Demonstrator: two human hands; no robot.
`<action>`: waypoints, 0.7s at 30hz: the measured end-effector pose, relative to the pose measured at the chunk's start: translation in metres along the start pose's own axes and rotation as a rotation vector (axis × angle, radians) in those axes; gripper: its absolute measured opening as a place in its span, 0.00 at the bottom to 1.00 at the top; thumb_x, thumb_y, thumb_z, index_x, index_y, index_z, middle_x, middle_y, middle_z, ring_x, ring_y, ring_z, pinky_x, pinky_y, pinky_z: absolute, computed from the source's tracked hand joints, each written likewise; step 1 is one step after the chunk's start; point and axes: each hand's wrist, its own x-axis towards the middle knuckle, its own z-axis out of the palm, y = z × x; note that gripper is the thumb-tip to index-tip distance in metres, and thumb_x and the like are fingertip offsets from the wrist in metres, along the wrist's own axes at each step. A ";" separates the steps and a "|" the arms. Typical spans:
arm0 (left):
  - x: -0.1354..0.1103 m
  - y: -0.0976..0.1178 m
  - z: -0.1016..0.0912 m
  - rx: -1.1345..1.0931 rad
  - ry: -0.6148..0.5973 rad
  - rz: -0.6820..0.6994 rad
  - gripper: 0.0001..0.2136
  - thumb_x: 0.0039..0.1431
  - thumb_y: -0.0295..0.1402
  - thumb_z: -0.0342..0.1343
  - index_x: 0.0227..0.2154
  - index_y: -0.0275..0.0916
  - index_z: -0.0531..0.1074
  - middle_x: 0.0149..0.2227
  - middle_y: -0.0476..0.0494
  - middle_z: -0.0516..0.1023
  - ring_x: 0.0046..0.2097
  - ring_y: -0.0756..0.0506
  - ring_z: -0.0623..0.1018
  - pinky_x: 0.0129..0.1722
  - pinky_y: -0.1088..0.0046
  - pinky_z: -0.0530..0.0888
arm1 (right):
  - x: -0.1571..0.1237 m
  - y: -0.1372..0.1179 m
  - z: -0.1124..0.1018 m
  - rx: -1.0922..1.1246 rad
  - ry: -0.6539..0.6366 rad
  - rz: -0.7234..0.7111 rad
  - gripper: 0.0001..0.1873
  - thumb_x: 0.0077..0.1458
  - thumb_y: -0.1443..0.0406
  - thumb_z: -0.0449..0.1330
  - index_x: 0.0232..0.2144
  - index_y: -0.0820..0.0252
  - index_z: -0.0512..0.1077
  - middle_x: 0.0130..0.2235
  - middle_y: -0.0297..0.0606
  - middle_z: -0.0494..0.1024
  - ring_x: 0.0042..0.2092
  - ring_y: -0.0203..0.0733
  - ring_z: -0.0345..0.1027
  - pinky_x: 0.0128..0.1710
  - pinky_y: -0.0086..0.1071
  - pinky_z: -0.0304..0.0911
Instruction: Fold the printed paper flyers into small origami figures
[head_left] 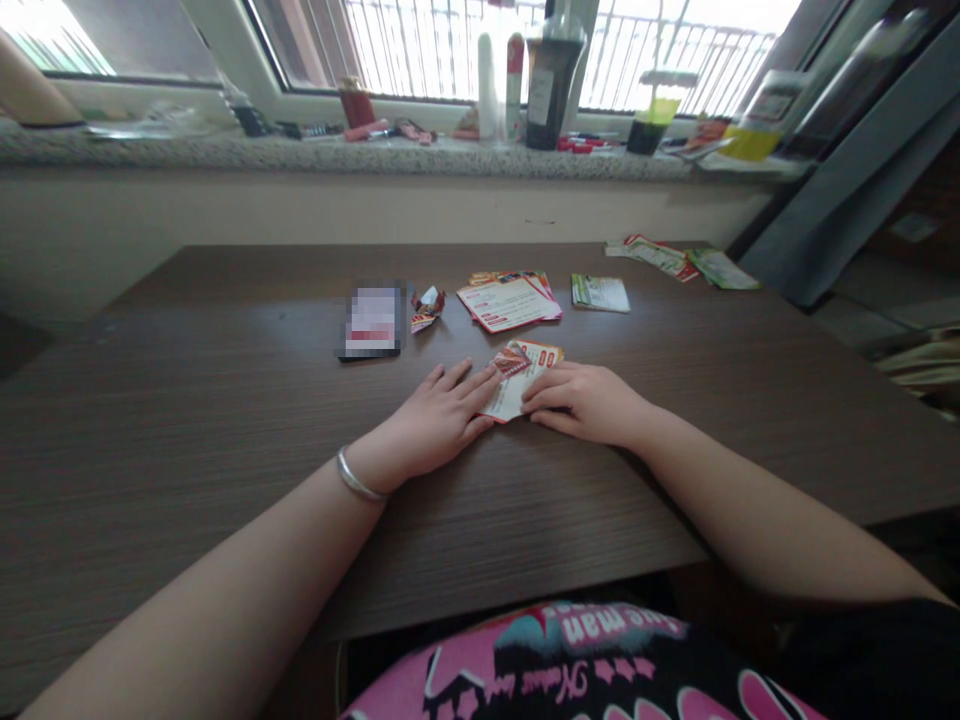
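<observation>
A small printed paper sheet [510, 398], white with red and orange print, lies on the table in front of me. A folded-over flap with a reddish picture [512, 360] shows at its upper left. My left hand [442, 415] rests flat at the sheet's left side, fingers stretched out and spread, the fingertips on the paper. From the right, my right hand [585, 400] grips the sheet's right edge with bent fingers; its thumb is at the lower side. The parts of the sheet under both hands are hidden.
Beyond the hands lie a pile of printed sheets [510, 302], a green-and-white stack [601, 293], a crumpled wrapper [427, 310] and a blurred-out phone-like device [373, 320]. More leaflets [660, 258] sit at the far right. Bottles [551, 90] stand on the windowsill [420, 158].
</observation>
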 end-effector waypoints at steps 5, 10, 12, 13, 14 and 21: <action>0.000 0.001 -0.002 -0.004 -0.006 0.043 0.25 0.69 0.42 0.38 0.66 0.43 0.50 0.68 0.48 0.52 0.67 0.35 0.53 0.63 0.49 0.54 | 0.001 0.001 -0.001 -0.010 0.045 0.196 0.13 0.60 0.60 0.55 0.32 0.59 0.76 0.39 0.40 0.80 0.43 0.41 0.71 0.45 0.33 0.63; 0.000 0.000 -0.001 -0.013 0.033 0.078 0.23 0.68 0.37 0.42 0.64 0.45 0.55 0.67 0.47 0.56 0.66 0.33 0.55 0.62 0.46 0.57 | 0.002 0.008 -0.004 0.064 0.031 0.313 0.16 0.59 0.59 0.54 0.25 0.60 0.74 0.30 0.39 0.77 0.34 0.38 0.68 0.35 0.30 0.59; 0.000 0.000 -0.002 -0.037 0.071 0.111 0.21 0.67 0.36 0.44 0.62 0.45 0.59 0.65 0.46 0.60 0.64 0.35 0.59 0.61 0.49 0.59 | 0.001 0.011 -0.005 0.096 0.036 0.343 0.16 0.59 0.58 0.53 0.25 0.60 0.74 0.29 0.37 0.76 0.31 0.37 0.66 0.32 0.29 0.56; 0.001 0.000 -0.003 -0.057 0.094 0.128 0.20 0.66 0.35 0.45 0.60 0.45 0.62 0.63 0.45 0.63 0.63 0.37 0.62 0.61 0.51 0.60 | 0.001 0.011 -0.005 0.103 0.042 0.368 0.17 0.59 0.58 0.53 0.25 0.60 0.74 0.28 0.36 0.76 0.30 0.36 0.64 0.30 0.29 0.54; 0.001 0.000 -0.004 -0.082 0.117 0.143 0.19 0.66 0.34 0.45 0.58 0.44 0.65 0.61 0.44 0.66 0.61 0.39 0.65 0.60 0.55 0.63 | 0.000 0.012 -0.005 0.104 0.047 0.395 0.17 0.58 0.57 0.54 0.24 0.60 0.74 0.27 0.36 0.75 0.28 0.36 0.63 0.29 0.29 0.52; 0.003 0.000 -0.005 -0.271 0.208 0.233 0.14 0.67 0.32 0.45 0.46 0.41 0.75 0.50 0.45 0.77 0.53 0.45 0.73 0.57 0.64 0.68 | 0.000 0.013 -0.005 0.072 0.028 0.471 0.18 0.57 0.55 0.55 0.21 0.60 0.69 0.24 0.34 0.71 0.26 0.34 0.58 0.26 0.29 0.48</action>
